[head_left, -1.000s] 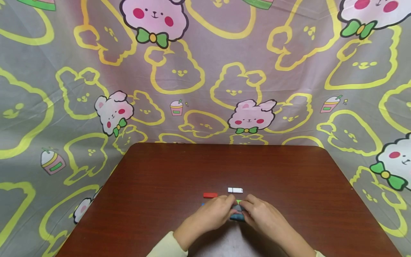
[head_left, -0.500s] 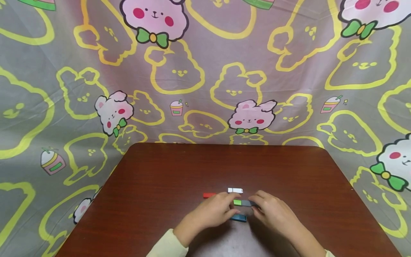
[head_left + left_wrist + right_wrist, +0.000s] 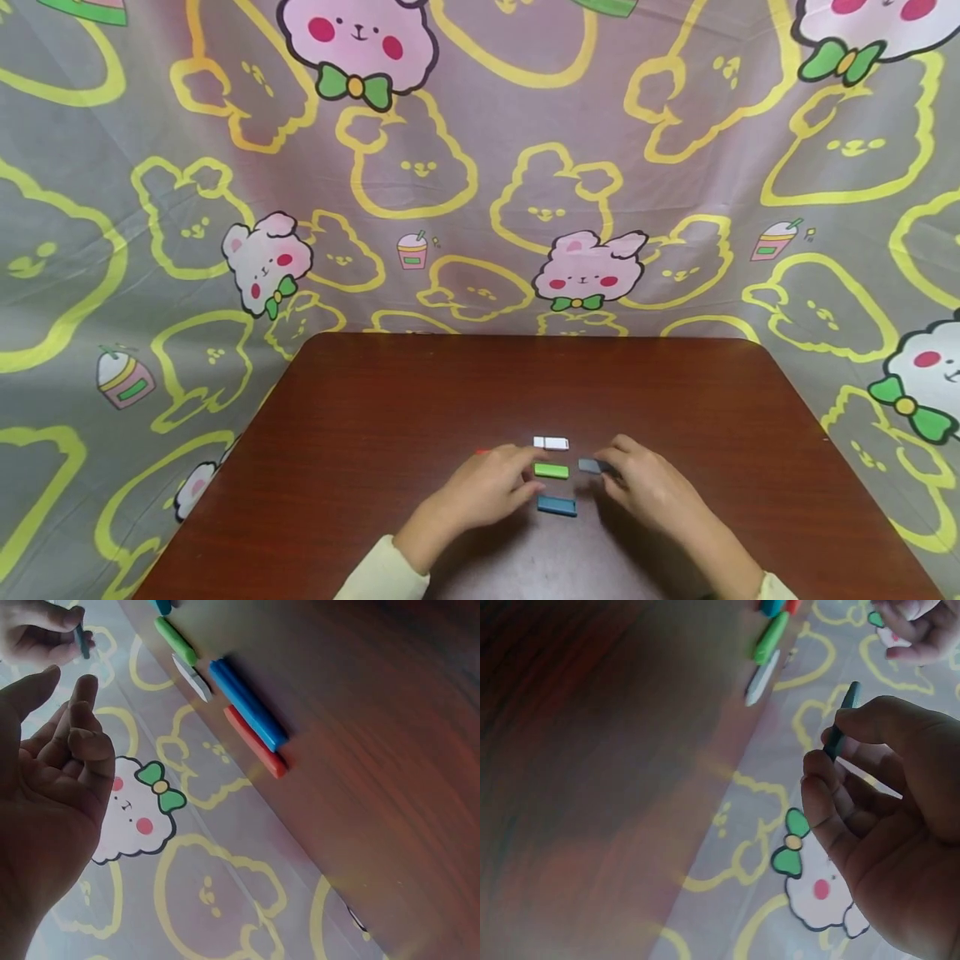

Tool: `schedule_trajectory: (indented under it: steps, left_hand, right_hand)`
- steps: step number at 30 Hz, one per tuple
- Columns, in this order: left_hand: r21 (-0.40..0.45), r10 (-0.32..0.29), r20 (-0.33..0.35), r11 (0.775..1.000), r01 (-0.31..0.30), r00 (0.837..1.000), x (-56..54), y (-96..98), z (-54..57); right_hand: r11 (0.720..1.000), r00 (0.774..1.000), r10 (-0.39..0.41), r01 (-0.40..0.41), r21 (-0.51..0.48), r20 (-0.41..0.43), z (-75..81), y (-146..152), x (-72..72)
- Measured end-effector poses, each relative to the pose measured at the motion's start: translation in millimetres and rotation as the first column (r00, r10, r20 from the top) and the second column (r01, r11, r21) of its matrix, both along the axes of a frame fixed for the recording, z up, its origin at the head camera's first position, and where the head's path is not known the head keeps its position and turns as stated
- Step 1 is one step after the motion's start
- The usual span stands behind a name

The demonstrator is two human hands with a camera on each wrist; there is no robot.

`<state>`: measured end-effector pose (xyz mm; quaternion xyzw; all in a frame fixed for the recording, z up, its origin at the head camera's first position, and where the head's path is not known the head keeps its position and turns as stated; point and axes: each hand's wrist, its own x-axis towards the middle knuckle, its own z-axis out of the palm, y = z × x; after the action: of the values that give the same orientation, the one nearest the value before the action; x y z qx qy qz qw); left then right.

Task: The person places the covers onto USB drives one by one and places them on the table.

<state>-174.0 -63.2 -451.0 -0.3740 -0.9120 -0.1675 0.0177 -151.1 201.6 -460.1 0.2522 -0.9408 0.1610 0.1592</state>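
My right hand (image 3: 651, 483) pinches a flat grey USB stick (image 3: 591, 466) between thumb and fingers; in the right wrist view this USB stick (image 3: 846, 712) looks dark and slim. Bent fingers and a raised thumb show on my left hand (image 3: 483, 492), which holds nothing; its fingertips are beside a bright green stick (image 3: 551, 472) on the table. Behind that lies a white stick (image 3: 551, 443) with a dark band, shaped like a USB stick. A dark blue-teal one (image 3: 557, 506) is nearest me. My left hand mostly hides a red stick (image 3: 482, 452).
In the left wrist view a blue stick (image 3: 247, 703) lies alongside the red one (image 3: 253, 741). All lie on a brown wooden table (image 3: 420, 392). A patterned cloth (image 3: 465, 167) hangs beyond the table's back and side edges.
My right hand has drawn the grey USB stick rightward, away from the green stick, which now lies alone. My left hand has moved slightly left, and its fingers have let go.
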Motion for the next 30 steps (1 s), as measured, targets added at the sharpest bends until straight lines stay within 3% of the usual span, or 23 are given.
schedule_trajectory:
  steps: [6,12,20,30]
  left_hand:
    - [-0.008,0.044,0.037,0.999,-0.044,0.998,-0.7,-9.8,-1.7]
    - [-0.019,0.067,0.008,0.998,-0.067,0.998,-1.2,-21.1,-4.6]
    - [-0.025,0.094,0.016,0.995,-0.093,0.995,-3.0,-33.2,-8.4]
    - [-0.024,0.173,0.092,0.985,-0.171,0.981,-8.0,-48.3,-3.9]
  right_hand:
    - [0.999,0.998,-0.030,0.029,0.030,0.051,-9.4,9.5,-7.2]
    - [0.997,0.994,-0.023,0.016,0.069,0.106,-15.0,13.2,-12.7]
    - [0.994,0.994,-0.002,-0.010,0.111,0.106,-19.5,13.8,-17.5]
    - [0.991,0.992,0.005,-0.022,0.133,0.128,-22.4,12.2,-21.6]
